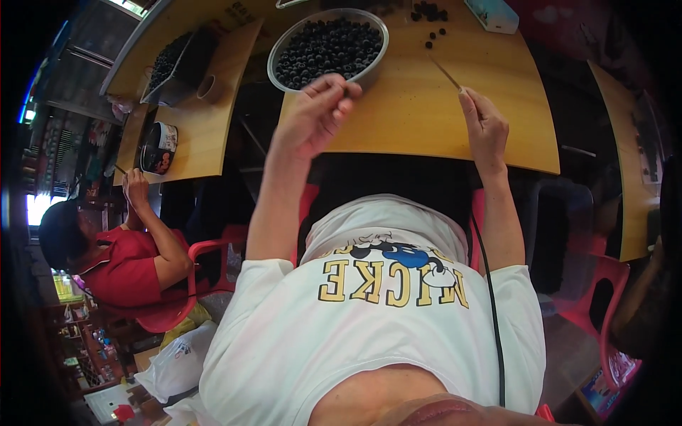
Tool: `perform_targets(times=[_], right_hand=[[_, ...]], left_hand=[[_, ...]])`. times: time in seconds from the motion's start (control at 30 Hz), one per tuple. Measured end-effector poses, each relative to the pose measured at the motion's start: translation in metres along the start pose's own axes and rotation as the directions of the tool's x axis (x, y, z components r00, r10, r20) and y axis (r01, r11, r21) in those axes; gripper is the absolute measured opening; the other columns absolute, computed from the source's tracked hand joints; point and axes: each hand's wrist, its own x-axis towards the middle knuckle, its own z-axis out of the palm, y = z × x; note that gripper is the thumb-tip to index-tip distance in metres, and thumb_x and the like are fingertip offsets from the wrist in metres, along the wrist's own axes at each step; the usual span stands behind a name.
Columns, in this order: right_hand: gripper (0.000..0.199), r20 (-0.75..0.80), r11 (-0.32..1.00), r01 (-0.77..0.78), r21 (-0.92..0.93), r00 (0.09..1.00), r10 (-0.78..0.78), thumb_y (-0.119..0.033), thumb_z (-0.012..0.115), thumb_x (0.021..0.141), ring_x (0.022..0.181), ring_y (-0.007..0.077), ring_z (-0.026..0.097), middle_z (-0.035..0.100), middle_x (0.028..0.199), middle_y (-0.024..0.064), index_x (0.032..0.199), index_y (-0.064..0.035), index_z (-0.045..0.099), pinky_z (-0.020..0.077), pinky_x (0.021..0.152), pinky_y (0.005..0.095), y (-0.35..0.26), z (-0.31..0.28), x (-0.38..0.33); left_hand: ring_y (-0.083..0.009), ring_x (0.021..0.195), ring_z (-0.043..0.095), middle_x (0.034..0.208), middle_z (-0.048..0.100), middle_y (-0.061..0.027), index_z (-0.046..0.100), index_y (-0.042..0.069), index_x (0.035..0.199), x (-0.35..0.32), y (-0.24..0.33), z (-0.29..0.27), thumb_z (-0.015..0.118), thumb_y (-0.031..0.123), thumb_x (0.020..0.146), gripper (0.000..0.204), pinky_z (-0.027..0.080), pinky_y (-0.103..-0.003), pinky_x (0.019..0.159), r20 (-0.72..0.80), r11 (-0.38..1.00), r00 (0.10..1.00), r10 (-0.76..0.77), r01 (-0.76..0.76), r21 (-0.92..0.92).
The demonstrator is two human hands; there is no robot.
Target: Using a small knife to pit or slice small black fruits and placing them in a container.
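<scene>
My left hand [321,117] is raised at the near rim of a clear plastic bowl [384,53], thumb and fingers pinched together. A small dark round piece seems to show at its fingertips, partly hidden by them. Dark, ball-like pieces [327,50] with pale spots fill the bowl. Over the right part of the wooden table [419,117], my right hand [486,128] grips a thin, stick-like tool [445,72], its tip slanting up and left, away from me. Just beyond that tip lie several loose dark pieces [429,12].
A light blue box [493,14] stands at the far right table corner. Leftward, another table [202,145] bears a bin of dark pieces [172,71], a cup [210,88] and a black tub [158,148]. A person in red [131,263] sits there. A dark cable [490,284] crosses my shirt.
</scene>
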Motion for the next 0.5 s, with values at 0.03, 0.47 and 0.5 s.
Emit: perform_targets(times=[0.03, 0.47, 0.5], right_hand=[[0.033, -0.007, 1.0, 0.005, 0.003, 1.0, -0.005, -0.029, 0.06, 0.093, 0.086, 0.0152, 0.065, 0.07, 0.094, 0.0113, 0.103, 0.0008, 0.068, 0.0485, 0.075, 0.0245, 0.001, -0.001, 0.0], [0.032, 0.034, 0.998, 0.034, -0.062, 0.999, -0.032, -0.03, 0.06, 0.093, 0.068, 0.0137, 0.058, 0.068, 0.082, 0.0098, 0.102, -0.0002, 0.068, 0.046, 0.064, 0.025, -0.003, -0.001, 0.002], [0.032, 0.041, 0.997, 0.032, -0.076, 0.999, -0.029, -0.03, 0.06, 0.093, 0.068, 0.0137, 0.058, 0.068, 0.082, 0.0097, 0.102, -0.0001, 0.068, 0.0461, 0.064, 0.025, -0.003, -0.001, 0.002]], left_hand=[[-0.0088, 0.071, 0.061, 0.094, 0.063, -0.0112, 0.059, 0.0, 0.1, 0.009, 0.015, -0.004, 0.052, 0.007, 0.095, 0.011, 0.052, -0.016, 0.056, -0.042, 0.987, 0.997, 0.061, -0.054, 0.15], [-0.021, 0.079, 0.067, 0.086, 0.071, -0.0096, 0.073, 0.008, 0.095, 0.094, 0.073, -0.062, 0.076, 0.022, 0.072, 0.027, 0.053, -0.033, 0.077, -0.265, -0.278, 0.938, 0.223, 0.322, 0.905], [-0.021, 0.079, 0.067, 0.086, 0.071, -0.0096, 0.073, 0.008, 0.095, 0.096, 0.071, -0.065, 0.076, 0.022, 0.072, 0.027, 0.053, -0.033, 0.077, -0.266, -0.278, 0.939, 0.22, 0.321, 0.905]])
